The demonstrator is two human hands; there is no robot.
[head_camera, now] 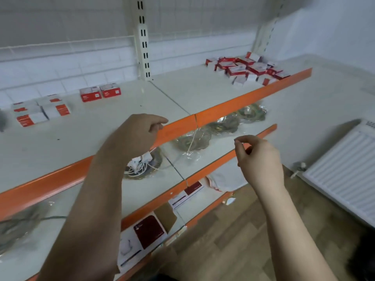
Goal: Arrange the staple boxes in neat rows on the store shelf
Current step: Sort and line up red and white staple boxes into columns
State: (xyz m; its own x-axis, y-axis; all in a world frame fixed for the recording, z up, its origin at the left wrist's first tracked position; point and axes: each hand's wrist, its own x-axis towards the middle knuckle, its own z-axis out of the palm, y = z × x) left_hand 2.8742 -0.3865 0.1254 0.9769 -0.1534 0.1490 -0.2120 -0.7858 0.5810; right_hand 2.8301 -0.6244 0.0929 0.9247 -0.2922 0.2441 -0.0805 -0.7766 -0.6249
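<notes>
A loose heap of red-and-white staple boxes [246, 68] lies at the far right of the top shelf [182, 94]. Two boxes [100, 93] stand side by side near the back wall at centre left. A tidy cluster of several boxes [40, 110] sits at the far left. My left hand [140, 130] hovers over the shelf's orange front edge, fingers curled, holding nothing. My right hand [257, 157] hangs in the air in front of the lower shelves, thumb and fingertips pinched together, empty.
The lower shelf [178, 165] carries several wrapped glass dishes [225, 124] and a bundle of white cables [142, 162]. Flat red-and-white packages [148, 232] lie on the shelf below. A white radiator [345, 169] stands at the right, above a wooden floor [233, 240].
</notes>
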